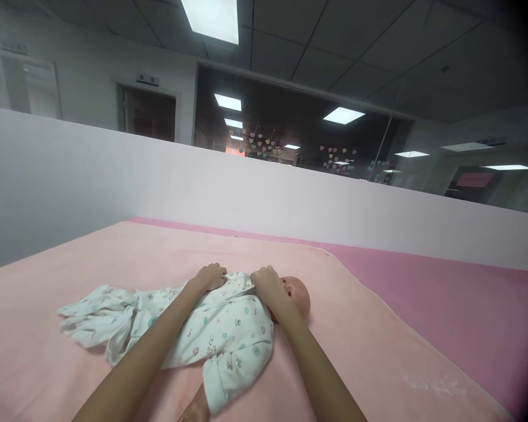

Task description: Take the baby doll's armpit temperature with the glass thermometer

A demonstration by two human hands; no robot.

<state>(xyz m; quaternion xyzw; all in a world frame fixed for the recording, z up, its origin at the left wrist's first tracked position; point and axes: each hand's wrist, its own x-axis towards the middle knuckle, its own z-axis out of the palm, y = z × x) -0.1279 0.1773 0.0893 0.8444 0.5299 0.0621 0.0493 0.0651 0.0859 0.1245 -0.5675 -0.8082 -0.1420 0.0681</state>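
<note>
A baby doll (pixel 300 294) lies on its back, its head to the right and partly behind my right forearm. It wears a white baby romper (pixel 233 325) with small coloured prints. One bare doll hand (pixel 196 407) sticks out of the near sleeve, and the leg end of the romper lies wrinkled at the left. My right hand (pixel 266 281) is closed at the neckline by the doll's chin, gripping the cloth edge. On the far side of the romper's chest, my left hand (pixel 212 275) is closed with curled fingers on the fabric; its fingertips are partly hidden.
A peach sheet (pixel 361 346) lies under the doll, over a pink surface (pixel 422 287) that shows at the right and back. Behind stands a low white partition (pixel 264 196). Beyond it are a doorway (pixel 149 114) and a large window with heart stickers.
</note>
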